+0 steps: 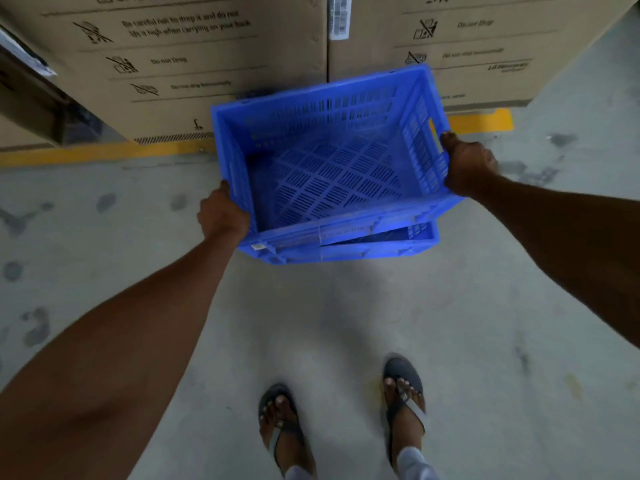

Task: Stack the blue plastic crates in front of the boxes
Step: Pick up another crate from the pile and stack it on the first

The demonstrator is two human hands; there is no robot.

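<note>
I hold an empty blue plastic crate (329, 161) with slotted walls and floor, tilted slightly, right in front of two large cardboard boxes (194, 64). My left hand (221, 213) grips its left wall near the front corner. My right hand (467, 164) grips the right wall by the handle slot. Under the held crate, the rim of a second blue crate (381, 247) shows at the near edge; whether the two touch is unclear.
A yellow floor line (485, 121) runs along the base of the boxes. The grey concrete floor (329, 323) is stained. My two sandalled feet (346, 420) stand a step back from the crates. A darker object sits at the far left.
</note>
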